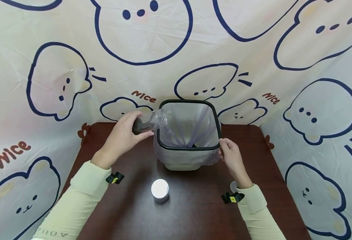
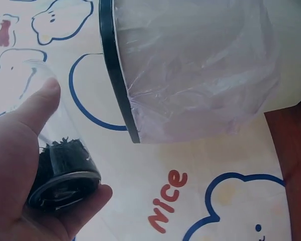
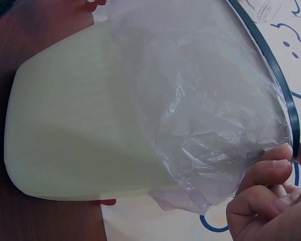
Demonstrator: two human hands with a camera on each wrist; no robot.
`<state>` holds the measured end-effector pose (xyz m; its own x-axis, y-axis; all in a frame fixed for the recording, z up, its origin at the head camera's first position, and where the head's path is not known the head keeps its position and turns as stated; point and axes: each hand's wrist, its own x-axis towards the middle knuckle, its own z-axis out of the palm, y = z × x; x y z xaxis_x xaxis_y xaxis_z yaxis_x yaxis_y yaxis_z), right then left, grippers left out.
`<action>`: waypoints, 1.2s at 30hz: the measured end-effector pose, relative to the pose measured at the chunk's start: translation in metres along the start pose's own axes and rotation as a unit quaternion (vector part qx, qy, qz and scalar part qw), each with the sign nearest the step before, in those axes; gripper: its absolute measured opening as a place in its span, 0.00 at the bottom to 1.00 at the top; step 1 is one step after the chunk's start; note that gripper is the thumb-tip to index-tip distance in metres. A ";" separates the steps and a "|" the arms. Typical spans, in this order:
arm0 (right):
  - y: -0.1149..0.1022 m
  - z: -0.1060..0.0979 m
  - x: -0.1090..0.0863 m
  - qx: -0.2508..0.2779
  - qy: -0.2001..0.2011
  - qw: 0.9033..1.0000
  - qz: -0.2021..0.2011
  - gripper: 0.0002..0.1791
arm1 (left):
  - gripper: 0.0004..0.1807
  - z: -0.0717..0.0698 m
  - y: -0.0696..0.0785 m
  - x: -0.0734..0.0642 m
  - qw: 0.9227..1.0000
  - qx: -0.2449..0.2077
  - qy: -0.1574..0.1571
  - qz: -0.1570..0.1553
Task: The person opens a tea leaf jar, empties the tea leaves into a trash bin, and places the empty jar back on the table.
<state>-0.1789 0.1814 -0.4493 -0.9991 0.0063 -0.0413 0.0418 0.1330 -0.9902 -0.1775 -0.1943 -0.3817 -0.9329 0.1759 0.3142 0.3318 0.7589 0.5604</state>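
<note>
A clear jar (image 1: 156,120) lies tilted in my left hand (image 1: 122,136), its open mouth at the left rim of the trash bin (image 1: 176,166). Dark, dry, leaf-like bits (image 2: 65,153) are gathered toward the jar's base in the left wrist view. The bin is pale, with a black rim (image 1: 191,148) and a thin, translucent lilac bag (image 3: 190,100) lining it and folded over the outside. My right hand (image 1: 232,155) pinches the rim and bag at the near right corner. Inside the bin, a small dark spot shows low in the bag.
A round, silver-sided lid (image 1: 159,189) with a white top sits on the dark wood table (image 1: 127,213), in front of the bin. A small pale round thing (image 1: 233,186) is partly hidden by my right wrist. A cartoon-printed cloth (image 1: 145,80) hangs behind and along both sides.
</note>
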 end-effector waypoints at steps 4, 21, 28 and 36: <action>0.000 0.000 0.000 0.011 -0.008 1.000 -0.005 0.18 | 0.40 -0.005 0.004 0.007 1.000 0.017 -0.015 0.003; 0.002 0.002 -0.001 0.034 0.003 0.999 -0.004 0.17 | 0.40 -0.008 0.014 0.024 0.995 0.092 -0.040 0.028; 0.000 0.002 -0.002 0.024 -0.001 1.000 -0.009 0.18 | 0.41 -0.005 0.017 0.034 0.992 0.103 -0.054 0.045; -0.002 0.003 -0.003 0.017 0.002 1.000 -0.010 0.20 | 0.38 -0.003 0.019 0.043 0.986 0.133 -0.053 0.088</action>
<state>-0.1755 0.1783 -0.4473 -0.9998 0.0076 -0.0203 0.0210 0.0998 -0.9948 -0.2102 -0.1742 -0.3548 -0.8782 0.3730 0.2992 0.4544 0.8460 0.2790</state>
